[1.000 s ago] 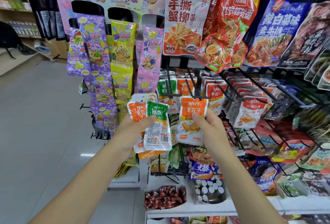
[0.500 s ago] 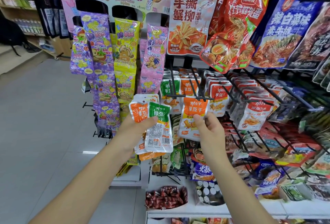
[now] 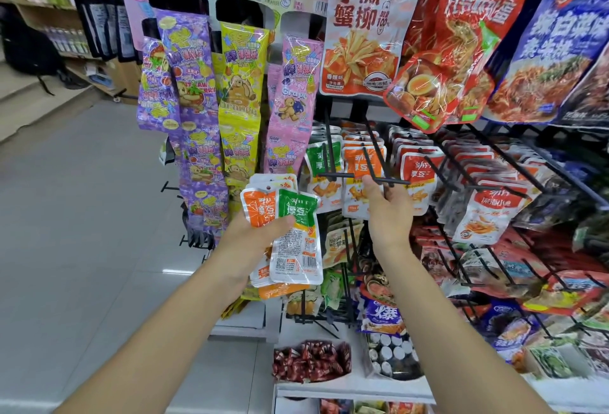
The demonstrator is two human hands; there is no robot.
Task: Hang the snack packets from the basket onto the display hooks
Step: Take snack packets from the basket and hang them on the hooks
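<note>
Rows of packets already hang on the rack (image 3: 494, 202). The left hand (image 3: 253, 242) holds a fanned stack of packets (image 3: 298, 209), grip pinching them under the thumb, so several are left. The right hand (image 3: 387, 212), raised with fingers up, pinches an orange packet (image 3: 354, 202) at a hook (image 3: 397, 180) tip

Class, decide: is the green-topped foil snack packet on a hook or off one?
Off: the left hand grips the green-topped foil snack packet, clear of the black wire display hooks.
</note>
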